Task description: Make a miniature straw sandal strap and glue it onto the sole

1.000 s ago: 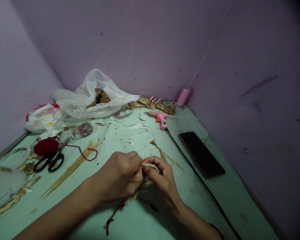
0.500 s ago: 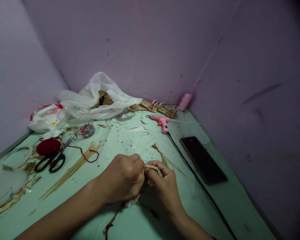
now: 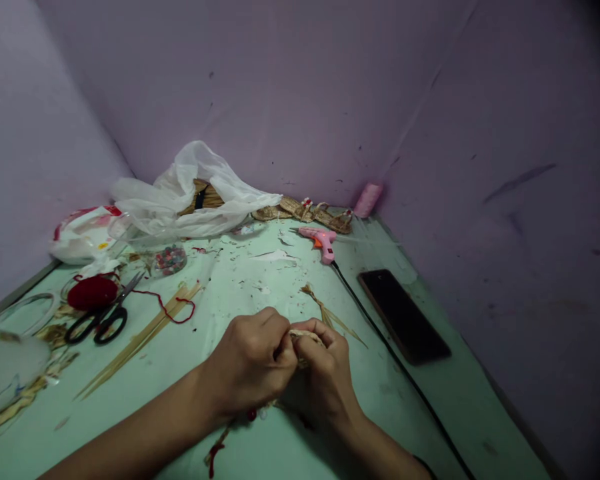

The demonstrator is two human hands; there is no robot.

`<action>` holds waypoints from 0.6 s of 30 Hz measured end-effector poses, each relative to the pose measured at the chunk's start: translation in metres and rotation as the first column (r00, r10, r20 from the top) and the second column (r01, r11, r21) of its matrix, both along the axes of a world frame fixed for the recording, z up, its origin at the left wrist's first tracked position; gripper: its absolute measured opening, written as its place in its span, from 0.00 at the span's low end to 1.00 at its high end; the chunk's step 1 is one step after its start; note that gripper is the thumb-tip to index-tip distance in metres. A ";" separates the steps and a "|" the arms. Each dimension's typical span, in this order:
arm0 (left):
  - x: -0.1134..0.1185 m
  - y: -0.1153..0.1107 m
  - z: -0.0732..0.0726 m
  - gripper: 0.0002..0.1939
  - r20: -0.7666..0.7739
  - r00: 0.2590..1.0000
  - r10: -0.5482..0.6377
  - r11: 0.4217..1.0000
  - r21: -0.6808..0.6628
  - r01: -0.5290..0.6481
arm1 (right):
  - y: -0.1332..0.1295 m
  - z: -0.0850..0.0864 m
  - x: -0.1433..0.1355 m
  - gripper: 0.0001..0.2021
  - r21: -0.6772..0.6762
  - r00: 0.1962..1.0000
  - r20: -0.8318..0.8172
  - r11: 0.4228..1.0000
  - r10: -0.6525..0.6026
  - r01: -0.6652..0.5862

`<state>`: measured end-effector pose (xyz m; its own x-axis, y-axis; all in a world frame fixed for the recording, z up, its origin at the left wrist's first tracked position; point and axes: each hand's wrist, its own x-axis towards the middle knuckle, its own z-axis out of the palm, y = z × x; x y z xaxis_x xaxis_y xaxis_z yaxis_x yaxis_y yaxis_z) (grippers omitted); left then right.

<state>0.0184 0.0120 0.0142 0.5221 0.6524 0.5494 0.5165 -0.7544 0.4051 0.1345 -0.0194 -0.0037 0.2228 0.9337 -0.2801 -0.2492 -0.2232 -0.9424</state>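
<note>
- From where I stand, the right hand [image 3: 327, 367] has thumb and fingers clamped on a pale braided piece [image 3: 307, 335], low in the middle over the green table [image 3: 240, 293]
- The left hand [image 3: 253, 360] is curled tight, its fingers together and closed on the left end of that piece, though their tips are hidden from me
- The two hands meet there, covering most of the piece
- Below the left hand I see a dark red bead [image 3: 251, 415] and a cord [image 3: 216, 452] with a red end
- Beyond the right hand lies a knotted bundle of strips [image 3: 325, 308]; further right, a dark phone [image 3: 405, 317]
- Past those sits a pink glue gun [image 3: 320, 240]
- To the left, black-handled scissors [image 3: 117, 315] lie touching a red yarn ball [image 3: 93, 292], near loose straw strips [image 3: 135, 347]
</note>
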 end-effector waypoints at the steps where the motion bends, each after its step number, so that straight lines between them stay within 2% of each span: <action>1: 0.000 0.001 0.001 0.07 0.007 1.000 -0.006 0.999 -0.047 0.007 | 0.000 0.000 0.000 0.04 0.012 1.000 -0.003 1.000 0.011 -0.011; 5: -0.004 0.007 0.009 0.07 -0.015 1.000 -0.014 0.972 -0.237 0.010 | 0.002 -0.003 0.002 0.03 0.084 0.999 0.006 0.996 0.040 -0.041; 11: -0.013 0.016 0.025 0.09 -0.116 0.987 -0.111 0.928 -0.368 0.061 | 0.004 -0.005 0.006 0.07 0.149 0.999 0.006 0.987 0.052 -0.052; 15: -0.015 0.016 0.025 0.09 -0.117 0.987 -0.108 0.931 -0.360 0.059 | 0.005 0.002 0.008 0.08 0.098 0.991 0.088 0.989 0.105 -0.113; 18: -0.011 0.015 0.021 0.08 -0.089 0.992 -0.085 0.952 -0.301 0.055 | 0.005 0.007 0.007 0.07 0.072 0.987 0.137 0.993 0.081 -0.091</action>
<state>0.0070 0.0267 0.0347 0.6148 0.7380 0.2782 0.5161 -0.6432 0.5657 0.1412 -0.0144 0.0034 0.1713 0.9689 -0.1788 -0.1030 -0.1629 -0.9813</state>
